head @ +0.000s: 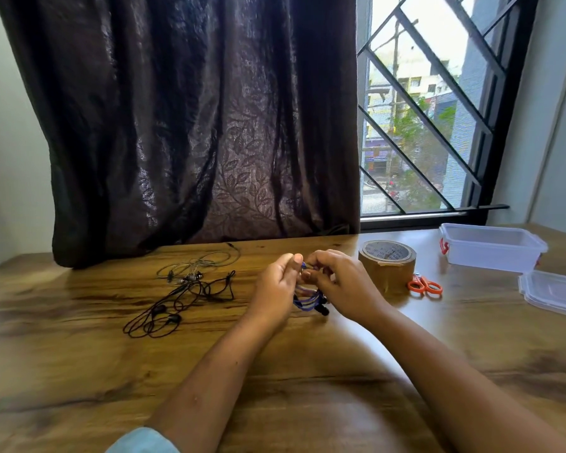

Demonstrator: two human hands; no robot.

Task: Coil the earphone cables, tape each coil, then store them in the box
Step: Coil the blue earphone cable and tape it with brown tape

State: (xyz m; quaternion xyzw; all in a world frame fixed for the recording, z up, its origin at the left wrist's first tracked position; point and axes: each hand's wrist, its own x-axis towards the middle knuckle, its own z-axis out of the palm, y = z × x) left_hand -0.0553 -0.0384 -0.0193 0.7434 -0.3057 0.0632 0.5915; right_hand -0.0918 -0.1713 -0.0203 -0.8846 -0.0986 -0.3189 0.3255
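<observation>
The fingers (pixel 295 261) of the left hand (pixel 276 287) are curled in, the thumb pressed against the blue earphone cable (pixel 303 300) that loops between both hands just above the table (pixel 79 354). Farthest left on the table, near the hem of the dark curtain (pixel 190 125), a grey earphone cable (pixel 196 261) lies in loose loops. Just in front of it a black earphone cable (pixel 177 305) lies uncoiled, its two earbuds resting near the front of the tangle; the two cables touch where their strands cross. Right of them, apart from both, the left hand holds one side of the blue coil, and a black earbud hangs below the bundle. The right hand (pixel 342 282) meets it from the other side, its fingers closed in a pinch on the upper strands of the same cable. Just beyond the right hand stands a roll of brown tape (pixel 388 266), lying flat on the table. Beside the roll lie small orange-handled scissors (pixel 424 284). Further right, near the window (pixel 422 125), sits the clear plastic box (pixel 490 248) with red clips, open. Its clear lid (pixel 553 294) lies separately on the table at the right edge, in front of the box.
</observation>
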